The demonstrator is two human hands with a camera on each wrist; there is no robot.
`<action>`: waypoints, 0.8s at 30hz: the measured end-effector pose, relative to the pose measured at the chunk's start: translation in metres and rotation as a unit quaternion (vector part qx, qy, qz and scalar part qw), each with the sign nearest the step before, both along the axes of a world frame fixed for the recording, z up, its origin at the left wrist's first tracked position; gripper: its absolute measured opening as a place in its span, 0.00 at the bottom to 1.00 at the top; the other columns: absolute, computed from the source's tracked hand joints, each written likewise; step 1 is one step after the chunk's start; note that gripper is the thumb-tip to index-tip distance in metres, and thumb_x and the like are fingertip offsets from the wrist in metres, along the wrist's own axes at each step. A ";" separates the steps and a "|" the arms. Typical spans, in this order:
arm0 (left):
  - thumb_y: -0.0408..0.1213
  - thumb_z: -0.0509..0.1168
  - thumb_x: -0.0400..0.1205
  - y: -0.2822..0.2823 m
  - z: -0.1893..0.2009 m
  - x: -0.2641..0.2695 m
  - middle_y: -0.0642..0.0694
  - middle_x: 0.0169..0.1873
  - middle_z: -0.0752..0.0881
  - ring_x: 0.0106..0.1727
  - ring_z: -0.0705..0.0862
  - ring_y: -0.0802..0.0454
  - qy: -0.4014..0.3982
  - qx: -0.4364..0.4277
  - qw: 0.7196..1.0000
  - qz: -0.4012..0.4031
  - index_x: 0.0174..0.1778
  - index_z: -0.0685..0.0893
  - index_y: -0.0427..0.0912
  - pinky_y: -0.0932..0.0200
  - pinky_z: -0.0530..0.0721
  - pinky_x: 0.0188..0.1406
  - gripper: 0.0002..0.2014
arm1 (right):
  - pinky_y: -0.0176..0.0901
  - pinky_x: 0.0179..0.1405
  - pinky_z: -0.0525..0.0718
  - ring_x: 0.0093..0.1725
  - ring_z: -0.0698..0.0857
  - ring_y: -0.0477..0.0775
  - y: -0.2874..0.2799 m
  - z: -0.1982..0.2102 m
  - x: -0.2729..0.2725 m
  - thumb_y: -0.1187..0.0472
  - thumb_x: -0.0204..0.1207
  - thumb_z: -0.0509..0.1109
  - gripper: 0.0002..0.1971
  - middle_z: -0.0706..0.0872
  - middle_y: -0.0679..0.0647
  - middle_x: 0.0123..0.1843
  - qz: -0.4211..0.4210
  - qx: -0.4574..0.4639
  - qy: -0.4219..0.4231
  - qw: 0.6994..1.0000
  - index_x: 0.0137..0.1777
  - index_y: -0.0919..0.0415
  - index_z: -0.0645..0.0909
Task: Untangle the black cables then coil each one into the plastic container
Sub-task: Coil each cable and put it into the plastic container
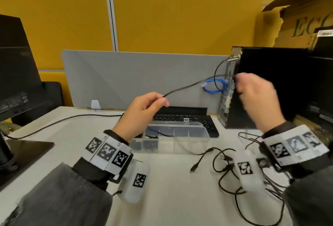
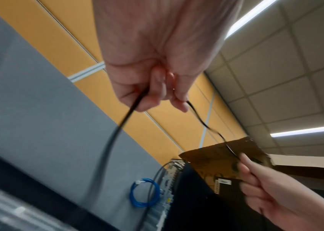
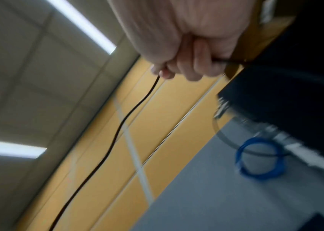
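A thin black cable [image 1: 182, 88] stretches through the air between my two raised hands. My left hand [image 1: 144, 107] pinches it above the clear plastic container [image 1: 200, 136]; in the left wrist view the cable [image 2: 202, 121] leaves my left hand [image 2: 157, 93] on both sides. My right hand [image 1: 255, 96], up by the black computer tower, grips the cable's other part; the right wrist view shows that hand [image 3: 187, 65] curled round the cable [image 3: 117, 134]. A tangle of black cables [image 1: 227, 168] lies on the table at the right. One black cable lies in the container.
A black keyboard [image 1: 203, 120] lies behind the container. The computer tower [image 1: 270, 85] stands at the right with a blue cable coil [image 1: 215, 86] at its back. A monitor [image 1: 16, 74] and its base stand left. A grey divider [image 1: 135, 78] backs the white table [image 1: 171, 189].
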State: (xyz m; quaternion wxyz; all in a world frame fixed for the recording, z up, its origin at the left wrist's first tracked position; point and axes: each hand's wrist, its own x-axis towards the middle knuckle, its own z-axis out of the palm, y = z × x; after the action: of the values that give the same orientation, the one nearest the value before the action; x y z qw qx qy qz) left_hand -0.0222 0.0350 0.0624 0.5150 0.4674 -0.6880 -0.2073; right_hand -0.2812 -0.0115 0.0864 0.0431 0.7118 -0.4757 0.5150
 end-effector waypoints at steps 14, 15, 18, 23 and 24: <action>0.34 0.56 0.86 0.000 -0.022 -0.015 0.62 0.15 0.75 0.18 0.71 0.68 -0.011 0.052 0.996 -0.075 0.42 0.83 0.39 0.77 0.65 0.20 0.12 | 0.33 0.38 0.71 0.34 0.76 0.40 0.030 -0.052 0.090 0.50 0.83 0.56 0.09 0.76 0.42 0.34 0.195 0.155 0.164 0.954 0.46 0.51 0.73; 0.35 0.56 0.85 0.001 -0.028 -0.009 0.59 0.14 0.72 0.17 0.67 0.64 -0.019 0.072 0.994 -0.082 0.40 0.82 0.42 0.74 0.63 0.19 0.12 | 0.30 0.35 0.70 0.32 0.76 0.40 0.025 -0.053 0.085 0.53 0.83 0.56 0.11 0.76 0.43 0.31 0.198 0.142 0.121 0.962 0.39 0.51 0.72; 0.39 0.55 0.86 0.000 -0.044 0.013 0.54 0.18 0.63 0.19 0.59 0.58 -0.023 0.140 0.986 -0.084 0.34 0.81 0.47 0.65 0.58 0.19 0.16 | 0.29 0.32 0.70 0.27 0.73 0.41 0.008 -0.056 0.058 0.58 0.83 0.58 0.17 0.71 0.45 0.26 0.129 0.106 -0.072 0.983 0.30 0.52 0.70; 0.42 0.53 0.86 0.000 -0.058 0.026 0.51 0.19 0.63 0.18 0.60 0.59 0.011 0.177 0.980 -0.086 0.34 0.80 0.43 0.71 0.61 0.17 0.18 | 0.55 0.45 0.80 0.41 0.78 0.49 -0.010 -0.069 0.022 0.52 0.81 0.58 0.08 0.79 0.49 0.40 -0.025 0.108 -0.176 0.978 0.48 0.50 0.78; 0.42 0.52 0.86 -0.001 -0.060 0.023 0.50 0.19 0.63 0.18 0.59 0.59 0.021 0.176 0.980 -0.091 0.35 0.80 0.43 0.71 0.61 0.17 0.18 | 0.59 0.55 0.79 0.53 0.78 0.53 -0.008 -0.072 0.026 0.49 0.80 0.60 0.13 0.80 0.51 0.52 -0.059 0.105 -0.090 0.989 0.61 0.48 0.75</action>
State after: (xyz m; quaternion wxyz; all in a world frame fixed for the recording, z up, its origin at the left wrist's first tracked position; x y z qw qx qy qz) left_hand 0.0010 0.0345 0.0019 0.4175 0.4821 -0.6695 -0.3809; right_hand -0.2556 -0.0192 0.0149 -0.0449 0.6336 -0.5705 0.5206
